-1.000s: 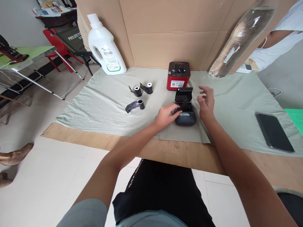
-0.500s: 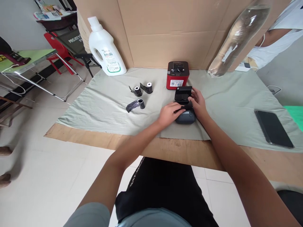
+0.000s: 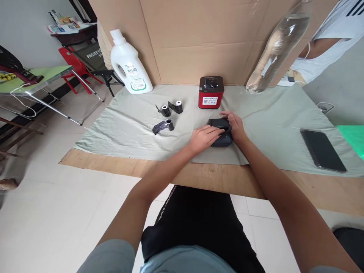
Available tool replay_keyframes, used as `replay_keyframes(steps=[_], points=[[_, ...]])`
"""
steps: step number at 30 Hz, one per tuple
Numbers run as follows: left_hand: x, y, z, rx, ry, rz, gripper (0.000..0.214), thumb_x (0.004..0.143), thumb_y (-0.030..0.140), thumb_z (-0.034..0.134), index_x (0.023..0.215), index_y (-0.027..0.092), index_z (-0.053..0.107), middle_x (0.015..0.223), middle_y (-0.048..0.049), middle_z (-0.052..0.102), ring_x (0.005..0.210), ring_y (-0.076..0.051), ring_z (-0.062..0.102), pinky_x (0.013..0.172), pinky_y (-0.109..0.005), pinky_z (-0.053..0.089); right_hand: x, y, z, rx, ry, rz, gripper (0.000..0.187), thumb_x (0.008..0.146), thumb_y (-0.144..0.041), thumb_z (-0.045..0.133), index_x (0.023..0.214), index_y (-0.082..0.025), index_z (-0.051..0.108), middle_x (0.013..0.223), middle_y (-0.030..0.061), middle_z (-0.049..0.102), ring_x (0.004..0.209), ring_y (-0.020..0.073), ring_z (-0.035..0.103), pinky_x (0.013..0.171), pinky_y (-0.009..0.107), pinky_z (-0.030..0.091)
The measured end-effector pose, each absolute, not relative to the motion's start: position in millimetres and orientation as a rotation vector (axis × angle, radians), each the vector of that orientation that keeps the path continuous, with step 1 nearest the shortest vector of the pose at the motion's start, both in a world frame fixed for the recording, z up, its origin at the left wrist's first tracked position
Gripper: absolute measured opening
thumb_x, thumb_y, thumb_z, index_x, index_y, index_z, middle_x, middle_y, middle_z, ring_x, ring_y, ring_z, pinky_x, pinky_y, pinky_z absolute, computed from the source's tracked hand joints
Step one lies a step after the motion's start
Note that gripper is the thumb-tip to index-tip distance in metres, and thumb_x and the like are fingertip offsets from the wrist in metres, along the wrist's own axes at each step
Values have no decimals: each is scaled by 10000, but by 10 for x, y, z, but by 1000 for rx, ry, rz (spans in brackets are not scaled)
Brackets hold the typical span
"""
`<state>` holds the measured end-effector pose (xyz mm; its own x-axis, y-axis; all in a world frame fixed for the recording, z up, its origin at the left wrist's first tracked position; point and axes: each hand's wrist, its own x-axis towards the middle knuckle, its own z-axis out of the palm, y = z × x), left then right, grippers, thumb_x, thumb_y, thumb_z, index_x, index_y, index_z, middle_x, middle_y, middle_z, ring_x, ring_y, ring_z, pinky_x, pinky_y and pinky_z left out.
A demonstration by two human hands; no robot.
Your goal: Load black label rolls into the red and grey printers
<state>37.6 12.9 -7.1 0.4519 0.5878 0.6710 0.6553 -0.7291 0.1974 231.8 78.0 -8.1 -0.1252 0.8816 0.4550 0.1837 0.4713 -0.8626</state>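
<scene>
A small dark label printer [image 3: 220, 132] sits on the grey-green cloth [image 3: 131, 125], its lid now down. My left hand [image 3: 203, 137] holds its left side, fingers curled against the body. My right hand [image 3: 234, 125] lies over the lid and right side, fingers pressed onto it. Behind it stands a red printer [image 3: 211, 92]. Three black paper rolls lie to the left: one [image 3: 165, 110], another [image 3: 177, 106] and a third [image 3: 165, 125] with its strip unwound.
A white detergent bottle [image 3: 128, 68] stands at the back left against a cardboard wall [image 3: 196, 38]. A clear plastic bottle [image 3: 274, 53] leans at the back right. A black phone [image 3: 322, 149] lies at the right. Another person's arm [image 3: 321, 45] shows at top right.
The small printer's lid was standing open; my right hand came onto it and pushed it down flat. My left hand stayed on the printer's left side.
</scene>
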Motion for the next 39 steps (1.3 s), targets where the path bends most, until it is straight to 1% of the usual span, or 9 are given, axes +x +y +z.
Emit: replay_keyframes(steps=[5, 8, 13, 17, 22, 26, 28, 34, 39], points=[[362, 106, -56, -2616, -1083, -1184, 324, 1100, 337, 483, 1150, 215, 779, 1073, -46, 841, 903, -178, 766, 824, -328, 590, 2363, 825, -84, -938, -1658, 936, 409, 815, -563, 752, 1096, -267, 771, 1164, 67, 797, 1146, 315, 715, 1096, 505, 521], [307, 95, -47, -2618, -1059, -1216, 271, 1075, 293, 512, 1073, 207, 770, 1068, -39, 838, 915, -180, 767, 822, -320, 599, 2404, 857, -94, -918, -1683, 1020, 381, 777, -432, 759, 1122, -269, 760, 1176, 55, 796, 1189, 319, 705, 1117, 508, 504], [190, 109, -38, -2636, -1158, -1231, 240, 1054, 313, 538, 1044, 236, 765, 1083, -58, 814, 1014, -188, 762, 855, -315, 604, 2478, 876, -85, -916, -1699, 1109, 409, 755, -366, 733, 1153, -275, 756, 1177, 44, 794, 1200, 327, 696, 1136, 530, 485], [164, 132, -32, -2598, -1281, -1419, 211, 1038, 346, 595, 1073, 225, 764, 1134, -78, 786, 1071, -192, 746, 899, -311, 604, 2527, 868, -44, -925, -1690, 1212, 443, 759, -373, 749, 1195, -295, 750, 1227, 38, 781, 1247, 330, 680, 1155, 531, 485], [151, 173, -48, -2624, -1476, -1502, 235, 1008, 308, 623, 1175, 222, 765, 1242, -85, 740, 1063, -188, 731, 788, -281, 609, 2574, 867, 16, -922, -1694, 1303, 444, 775, -403, 779, 1209, -312, 753, 1270, 41, 771, 1313, 332, 652, 1212, 542, 445], [124, 231, -93, -2693, -1489, -1391, 445, 965, 87, 472, 1270, 252, 751, 1385, -66, 705, 1280, -220, 654, 1006, -367, 607, 2616, 881, 39, -910, -1698, 1391, 518, 755, -417, 818, 1257, -319, 737, 1339, 42, 748, 1356, 325, 631, 1240, 547, 415], [119, 251, -109, -2706, -1477, -1346, 535, 926, 23, 429, 1280, 264, 749, 1436, -48, 688, 1309, -221, 636, 1086, -404, 580, 2628, 887, 48, -901, -1697, 1422, 554, 743, -434, 836, 1275, -322, 728, 1358, 38, 741, 1357, 324, 632, 1237, 554, 419], [127, 237, -111, -2711, -1513, -1250, 508, 936, 25, 434, 1251, 258, 758, 1497, -46, 659, 1297, -242, 639, 1057, -429, 601, 2605, 887, 55, -911, -1698, 1446, 665, 692, -458, 886, 1314, -311, 703, 1336, 49, 738, 1266, 323, 676, 1162, 545, 496], [136, 176, -91, -2729, -1555, -1234, 532, 916, 36, 471, 1338, 256, 709, 1549, -52, 617, 1402, -238, 597, 1129, -419, 573, 2564, 717, -56, -1021, -1585, 1258, 621, 732, -504, 850, 1285, -290, 670, 1413, 69, 686, 1286, 307, 667, 1158, 526, 504]])
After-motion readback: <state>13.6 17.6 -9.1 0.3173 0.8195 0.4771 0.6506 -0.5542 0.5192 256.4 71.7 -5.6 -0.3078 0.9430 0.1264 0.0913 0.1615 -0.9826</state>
